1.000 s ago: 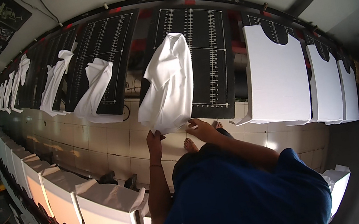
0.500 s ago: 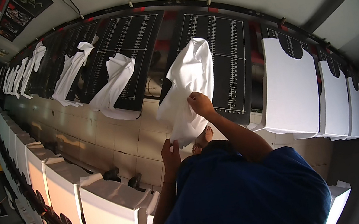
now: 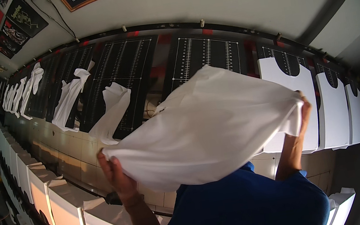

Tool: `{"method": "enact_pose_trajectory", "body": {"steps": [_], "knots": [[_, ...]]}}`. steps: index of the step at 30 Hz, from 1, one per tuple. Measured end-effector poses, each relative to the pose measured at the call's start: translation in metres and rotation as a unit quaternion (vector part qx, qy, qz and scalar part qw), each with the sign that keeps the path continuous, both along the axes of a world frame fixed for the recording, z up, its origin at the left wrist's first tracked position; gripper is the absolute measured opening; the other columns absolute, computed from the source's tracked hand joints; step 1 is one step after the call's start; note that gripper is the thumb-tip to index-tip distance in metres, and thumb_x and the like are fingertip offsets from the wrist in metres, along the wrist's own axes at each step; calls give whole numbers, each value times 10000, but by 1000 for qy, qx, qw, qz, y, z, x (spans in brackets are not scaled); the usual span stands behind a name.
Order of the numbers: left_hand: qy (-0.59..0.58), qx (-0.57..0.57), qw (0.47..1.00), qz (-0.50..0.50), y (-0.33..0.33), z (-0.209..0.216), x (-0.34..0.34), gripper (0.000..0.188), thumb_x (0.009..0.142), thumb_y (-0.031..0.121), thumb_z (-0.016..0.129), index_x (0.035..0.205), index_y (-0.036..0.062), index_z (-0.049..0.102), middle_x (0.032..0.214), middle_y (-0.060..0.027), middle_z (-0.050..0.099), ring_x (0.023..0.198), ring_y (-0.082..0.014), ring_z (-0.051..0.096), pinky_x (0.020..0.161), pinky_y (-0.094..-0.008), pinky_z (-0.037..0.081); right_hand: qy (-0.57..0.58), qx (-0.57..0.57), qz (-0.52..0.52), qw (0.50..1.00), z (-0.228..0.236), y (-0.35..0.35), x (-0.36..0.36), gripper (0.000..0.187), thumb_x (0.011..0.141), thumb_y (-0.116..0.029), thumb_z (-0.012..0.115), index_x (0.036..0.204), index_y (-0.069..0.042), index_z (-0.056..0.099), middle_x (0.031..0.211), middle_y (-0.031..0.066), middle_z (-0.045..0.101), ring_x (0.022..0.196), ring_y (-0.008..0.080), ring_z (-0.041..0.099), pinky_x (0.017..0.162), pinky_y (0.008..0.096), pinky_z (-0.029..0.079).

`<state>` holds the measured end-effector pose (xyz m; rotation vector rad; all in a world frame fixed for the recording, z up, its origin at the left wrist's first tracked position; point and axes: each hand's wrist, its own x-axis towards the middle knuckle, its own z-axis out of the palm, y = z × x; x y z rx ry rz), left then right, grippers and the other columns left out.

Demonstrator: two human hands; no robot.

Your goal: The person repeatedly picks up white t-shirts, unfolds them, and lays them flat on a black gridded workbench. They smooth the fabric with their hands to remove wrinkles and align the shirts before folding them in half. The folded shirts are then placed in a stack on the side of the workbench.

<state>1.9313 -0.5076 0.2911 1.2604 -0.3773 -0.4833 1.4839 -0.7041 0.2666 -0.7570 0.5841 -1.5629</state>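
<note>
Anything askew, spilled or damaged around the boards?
No spill or damage shows. Slightly odd: the bunched white cloths left of the held cloth lie slanted and crumpled on black boards, while the white cloths on the right lie smooth.

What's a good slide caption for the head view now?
Left hand and right hand hold a white cloth spread wide at a row of white-marked black boards.
</note>
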Motion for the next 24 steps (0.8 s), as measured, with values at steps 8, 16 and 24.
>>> {"method": "enact_pose_trajectory", "body": {"steps": [8,16,24], "knots": [[82,-94,952,-281,-282,69,108,260,1019,66,482,1266,133,527,1077,-103,603,937,-206,624,859,-363,553,67,-5,-177,982,73,-179,-27,230,959,-210,598,1025,11,606,938,98,648,867,200,642,773,363,570],[37,-182,893,-409,-348,182,60,140,1012,82,513,1129,70,589,1001,-86,629,905,-227,650,804,-393,576,71,-175,-222,956,206,-188,-93,153,977,-172,560,945,-24,587,949,99,666,931,217,661,858,384,537],[13,-6,911,-413,-188,67,83,207,986,172,597,1185,124,568,992,16,550,896,-72,550,760,-248,489,185,33,-277,942,92,9,-65,405,1033,-321,488,1215,26,593,1066,116,664,986,194,636,891,352,506]]}}
